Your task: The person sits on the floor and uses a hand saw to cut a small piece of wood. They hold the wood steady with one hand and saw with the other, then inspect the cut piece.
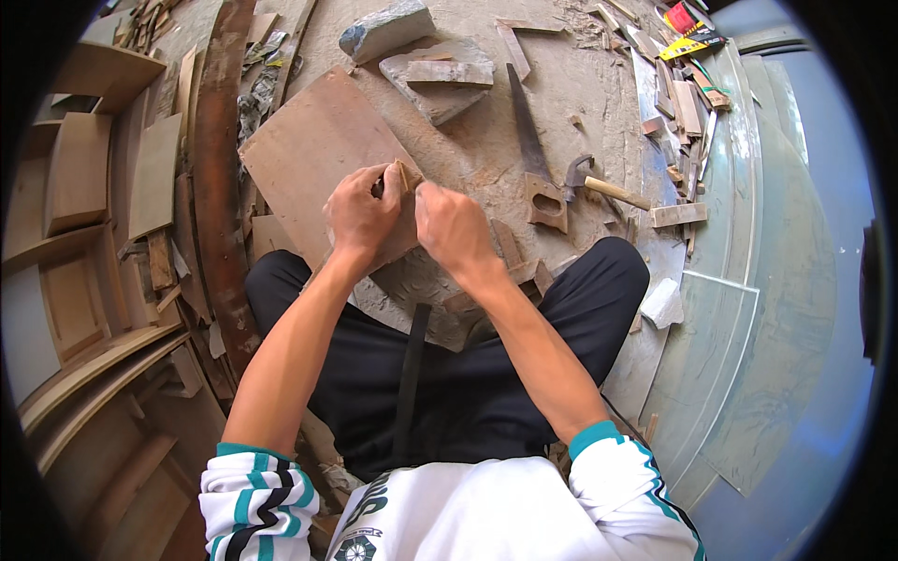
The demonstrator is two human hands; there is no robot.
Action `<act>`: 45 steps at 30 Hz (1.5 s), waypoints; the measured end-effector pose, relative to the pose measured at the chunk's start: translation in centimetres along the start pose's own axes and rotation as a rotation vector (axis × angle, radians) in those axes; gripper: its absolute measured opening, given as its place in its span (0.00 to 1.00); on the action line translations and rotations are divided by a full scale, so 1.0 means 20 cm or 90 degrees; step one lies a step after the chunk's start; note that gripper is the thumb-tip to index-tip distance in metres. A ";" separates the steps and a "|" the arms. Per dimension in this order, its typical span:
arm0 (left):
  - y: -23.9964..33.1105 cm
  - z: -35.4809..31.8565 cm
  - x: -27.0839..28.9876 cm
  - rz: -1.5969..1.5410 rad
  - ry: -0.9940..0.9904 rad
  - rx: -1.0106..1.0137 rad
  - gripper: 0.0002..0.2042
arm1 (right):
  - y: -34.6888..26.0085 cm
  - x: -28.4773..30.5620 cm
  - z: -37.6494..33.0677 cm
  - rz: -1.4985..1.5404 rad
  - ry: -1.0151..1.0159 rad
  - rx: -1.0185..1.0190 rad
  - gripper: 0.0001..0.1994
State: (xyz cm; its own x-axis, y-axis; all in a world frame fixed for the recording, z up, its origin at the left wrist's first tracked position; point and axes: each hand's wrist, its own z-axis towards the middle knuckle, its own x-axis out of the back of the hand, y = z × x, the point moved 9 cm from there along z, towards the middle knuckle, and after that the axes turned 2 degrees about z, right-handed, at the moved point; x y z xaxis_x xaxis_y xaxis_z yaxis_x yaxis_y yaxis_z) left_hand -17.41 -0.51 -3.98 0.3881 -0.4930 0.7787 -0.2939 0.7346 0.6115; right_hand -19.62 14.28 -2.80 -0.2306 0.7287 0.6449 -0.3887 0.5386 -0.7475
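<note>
My left hand (363, 210) is closed around a small brown piece (408, 176) with a pointed top; whether it is wood or folded sandpaper I cannot tell. My right hand (453, 224) is curled up close beside it, its fingertips at the piece's right edge. What those fingers pinch, if anything, is hidden. Both hands are over the near right edge of a flat brown wooden board (313, 140), which lies at an angle in front of my knees. Right of the hands, a handsaw (528, 131) with a wooden handle lies next to a claw hammer (613, 191).
Stone blocks (385, 30) and a flat slab (440, 75) lie beyond the board. Glass sheets (720, 346) and wood offcuts (687, 107) line the right side, with a yellow tool (692, 42) at the far end. Wooden frames (79, 173) and a long brown plank (217, 168) stand left.
</note>
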 end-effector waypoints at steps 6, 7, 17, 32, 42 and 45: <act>-0.01 0.00 -0.02 0.014 -0.027 0.020 0.13 | 0.01 -0.03 0.19 -0.059 -0.011 0.043 0.08; 0.00 0.01 -0.02 0.011 -0.026 0.012 0.13 | 0.01 -0.03 0.17 -0.064 -0.012 0.053 0.08; -0.01 0.01 -0.01 0.009 -0.001 -0.007 0.14 | 0.01 -0.01 -0.07 -0.034 -0.012 0.053 0.08; 0.00 -0.01 0.00 0.011 -0.007 -0.006 0.14 | 0.02 -0.12 -0.27 -0.110 -0.148 0.042 0.05; -0.11 0.03 -0.02 -0.121 -0.078 0.091 0.17 | 0.12 0.19 -0.32 -0.041 -0.100 -0.086 0.09; -0.16 0.08 -0.06 -0.246 -0.165 0.080 0.21 | 0.23 0.20 -0.33 0.015 -0.077 -0.135 0.10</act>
State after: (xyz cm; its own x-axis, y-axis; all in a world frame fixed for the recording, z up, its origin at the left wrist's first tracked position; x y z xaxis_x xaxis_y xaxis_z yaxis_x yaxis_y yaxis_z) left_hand -18.40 -2.97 -6.62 0.2647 -0.8302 0.4907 -0.2810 0.4203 0.8628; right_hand -16.48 22.45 -4.83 -0.3471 0.6937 0.6311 -0.1889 0.6075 -0.7716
